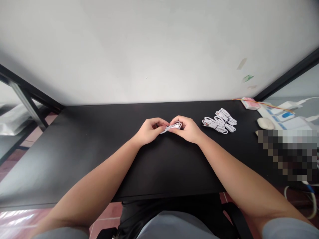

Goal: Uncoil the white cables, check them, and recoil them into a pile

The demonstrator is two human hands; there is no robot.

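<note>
Both my hands meet over the middle of a black table (99, 146). My left hand (149, 130) and my right hand (187, 128) are closed, each pinching an end of a folded white cable (171, 127) held between them just above the tabletop. To the right of my right hand lie several coiled white cable bundles (220, 120), tied with dark bands.
A white wall (149, 49) rises behind the table. At the far right lie a pink and white box (250, 103), blue and white packets (284, 117), a white mouse-like object (265, 123) and a blurred patch. Tiled floor shows below the table's front edge.
</note>
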